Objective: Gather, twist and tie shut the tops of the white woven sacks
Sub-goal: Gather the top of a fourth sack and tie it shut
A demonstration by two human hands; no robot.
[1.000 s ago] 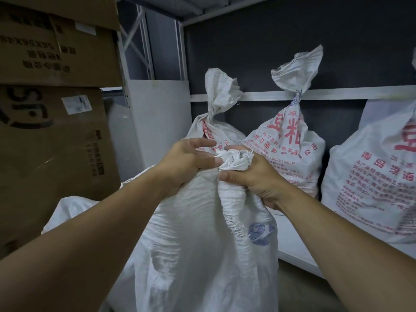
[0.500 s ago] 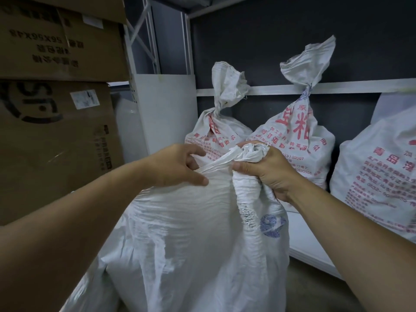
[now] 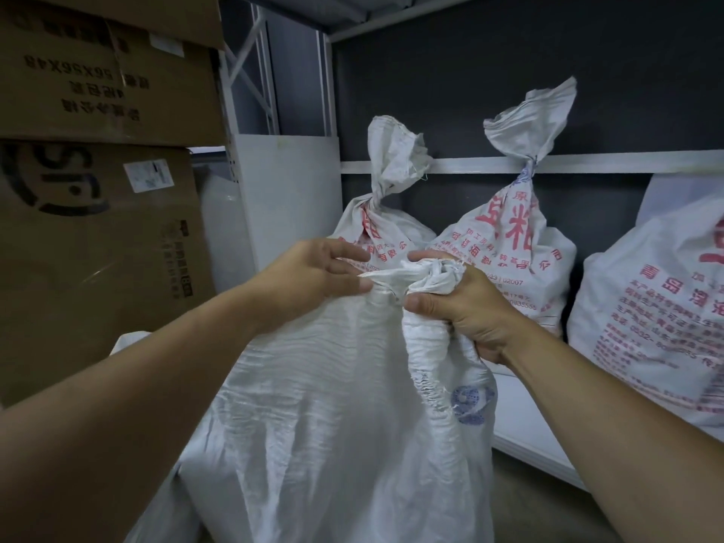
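The white woven sack (image 3: 333, 405) is stood at lower centre, its crinkled fabric drawn up into a rope-like neck. That neck is gripped in the curled fingers of the right hand (image 3: 466, 307). A taut flat fold beside it is pinched by the left hand (image 3: 313, 276) — thumb against forefinger, other fingers loosely straight. Matte brown cardboard boxes (image 3: 98, 248) are stacked at left.

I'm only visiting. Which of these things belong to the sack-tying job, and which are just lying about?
In the job: front sack, its bunched top gripped by the right hand, left hand at its neck; two tied sacks and a third sack on the shelf behind.
Lying about: cardboard boxes, white panel.
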